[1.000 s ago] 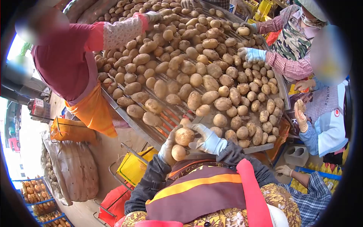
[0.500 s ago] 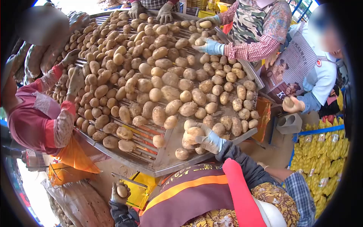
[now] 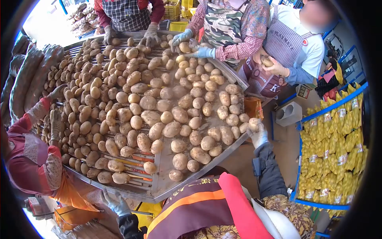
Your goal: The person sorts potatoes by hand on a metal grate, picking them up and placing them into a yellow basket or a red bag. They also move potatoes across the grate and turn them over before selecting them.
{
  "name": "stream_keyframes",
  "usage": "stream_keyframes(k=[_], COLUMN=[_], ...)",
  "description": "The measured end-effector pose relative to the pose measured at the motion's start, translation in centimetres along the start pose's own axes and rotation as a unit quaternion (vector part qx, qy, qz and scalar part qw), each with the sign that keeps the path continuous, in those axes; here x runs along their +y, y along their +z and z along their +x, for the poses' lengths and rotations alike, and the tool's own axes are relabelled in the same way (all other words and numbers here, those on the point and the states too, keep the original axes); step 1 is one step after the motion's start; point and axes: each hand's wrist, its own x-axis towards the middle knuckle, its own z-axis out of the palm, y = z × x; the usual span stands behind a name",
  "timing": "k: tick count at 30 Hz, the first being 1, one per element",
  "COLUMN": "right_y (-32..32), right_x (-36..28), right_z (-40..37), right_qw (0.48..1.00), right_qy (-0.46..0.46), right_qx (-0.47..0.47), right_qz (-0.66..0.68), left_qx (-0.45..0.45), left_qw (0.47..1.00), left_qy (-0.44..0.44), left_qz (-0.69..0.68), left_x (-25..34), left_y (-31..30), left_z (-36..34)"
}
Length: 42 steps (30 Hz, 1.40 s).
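My left hand (image 3: 116, 204), in a pale blue-and-grey glove, is below the table's near left edge, above a yellow crate (image 3: 144, 208). Its fingers are apart and no potato shows in it. At the right corner of the sorting table (image 3: 179, 190), my right hand (image 3: 258, 135) is closed around a potato (image 3: 254, 124). Many loose potatoes (image 3: 180, 162) cover the tabletop, part slatted and part flat metal. A row of smaller ones lies along the right rim beside my right hand.
Gloved co-workers stand at the left, far and right sides; one at the right holds a potato (image 3: 266, 61). Stacked yellow net bags (image 3: 330, 155) fill a blue-framed rack at the right. A grey hollow block (image 3: 289, 114) and an orange crate (image 3: 75, 217) stand on the floor.
My right hand has moved right from the near side of the table to its right corner. The potato that was in my left hand is gone from it, and its fingers have opened.
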Motion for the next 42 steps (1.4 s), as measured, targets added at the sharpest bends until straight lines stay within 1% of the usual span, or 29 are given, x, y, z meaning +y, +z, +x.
stream_keyframes(k=[1, 2, 4, 5, 6, 7, 9, 11, 12, 13, 14, 15, 16, 22, 24, 26, 27, 28, 29, 30, 32, 33, 34, 36, 38, 39, 40, 41, 42], right_y=[-3.4, -4.2, -4.9, -6.1, -5.3, -4.4, -0.2, 3.0, 4.0, 7.7, 6.9, 7.3, 8.3, 15.6, 18.8, 22.5, 24.5, 26.2, 28.0, 29.7, 32.3, 32.9, 33.0, 32.5, 29.9, 29.1, 27.6, 25.8, 23.8], right_x=[-0.1, -0.1, 0.5, 2.5, 3.0, 4.0, 4.8, 6.0, 6.4, 3.2, 5.2, 6.6, 6.2, 5.5, 6.5, 7.8, 7.4, 7.4, 7.7, 8.1, 8.8, 8.3, 8.2, 9.9, 10.0, 8.2, 7.8, 6.8, 8.3], right_z=[2.3, 2.8, 3.7, 5.0, 4.3, 3.4, 1.1, 0.2, -0.5, -4.7, -3.3, -2.9, -4.2, -5.1, -4.2, -3.5, -3.9, -3.6, -3.7, -3.9, -4.8, -5.8, -7.0, -6.6, -7.0, -8.2, -8.4, -9.1, -8.1], right_qw=[0.999, 0.993, 0.962, 0.941, 0.901, 0.881, 0.9, 0.804, 0.752, 0.737, 0.738, 0.659, 0.646, 0.662, 0.6, 0.595, 0.573, 0.53, 0.53, 0.529, 0.509, 0.498, 0.509, 0.498, 0.462, 0.411, 0.381, 0.349, 0.351], right_qy=[0.013, -0.005, -0.032, -0.131, -0.227, -0.228, -0.238, -0.397, -0.43, -0.32, -0.389, -0.468, -0.406, -0.3, -0.34, -0.331, -0.307, -0.293, -0.283, -0.272, -0.23, -0.197, -0.165, -0.147, -0.203, -0.213, -0.225, -0.285, -0.306], right_qx=[0.021, 0.111, 0.219, 0.181, 0.141, 0.142, 0.095, 0.055, 0.03, 0.0, -0.056, -0.034, -0.043, -0.196, -0.233, -0.28, -0.302, -0.342, -0.353, -0.365, -0.365, -0.384, -0.385, -0.401, -0.431, -0.443, -0.459, -0.451, -0.431], right_qz=[-0.02, -0.04, -0.162, -0.254, -0.342, -0.389, -0.353, -0.439, -0.499, -0.595, -0.548, -0.588, -0.645, -0.659, -0.686, -0.677, -0.697, -0.718, -0.718, -0.716, -0.745, -0.752, -0.752, -0.755, -0.748, -0.768, -0.77, -0.771, -0.772], left_qx=[-0.02, -0.038, -0.076, -0.123, -0.17, -0.197, -0.238, -0.254, -0.262, -0.278, -0.323, -0.347, -0.371, -0.387, -0.336, -0.294, -0.283, -0.274, -0.281, -0.274, -0.337, -0.336, -0.355, -0.379, -0.378, -0.388, -0.383, -0.374, -0.367], left_qw=[0.997, 0.99, 0.963, 0.955, 0.943, 0.932, 0.913, 0.89, 0.88, 0.876, 0.862, 0.853, 0.845, 0.844, 0.867, 0.879, 0.887, 0.895, 0.905, 0.903, 0.897, 0.897, 0.882, 0.865, 0.852, 0.847, 0.846, 0.845, 0.844], left_qy=[0.067, 0.134, 0.257, 0.271, 0.286, 0.302, 0.331, 0.376, 0.395, 0.39, 0.384, 0.379, 0.37, 0.356, 0.358, 0.365, 0.354, 0.342, 0.3, 0.303, 0.229, 0.228, 0.244, 0.255, 0.305, 0.316, 0.327, 0.345, 0.358], left_qz=[-0.016, -0.031, -0.019, 0.001, 0.02, 0.018, 0.005, 0.031, 0.024, 0.058, 0.071, 0.087, 0.106, 0.105, 0.084, 0.091, 0.084, 0.077, 0.106, 0.134, 0.172, 0.173, 0.192, 0.21, 0.193, 0.178, 0.174, 0.163, 0.157], left_x=[1.2, 2.2, 5.9, 7.5, 9.1, 10.6, 13.2, 14.6, 15.3, 15.2, 15.7, 15.5, 14.9, 16.0, 16.0, 16.0, 16.4, 16.7, 17.1, 17.3, 18.4, 18.6, 18.6, 18.1, 17.2, 17.9, 17.4, 17.9, 18.3], left_y=[1.5, 3.0, 5.5, 6.5, 7.6, 8.9, 11.2, 13.6, 14.5, 15.6, 15.6, 16.2, 16.7, 16.3, 16.9, 17.4, 17.5, 17.4, 17.8, 17.8, 17.4, 17.4, 17.5, 17.4, 17.5, 16.9, 17.4, 16.9, 16.4], left_z=[0.7, 1.1, 2.0, 2.1, 2.0, 2.0, 1.3, 0.5, 0.2, -0.5, -0.5, -0.7, -1.1, -0.1, 0.9, 2.7, 3.9, 5.1, 6.2, 7.2, 8.5, 8.8, 9.0, 8.5, 8.0, 7.9, 7.3, 7.0, 6.7])
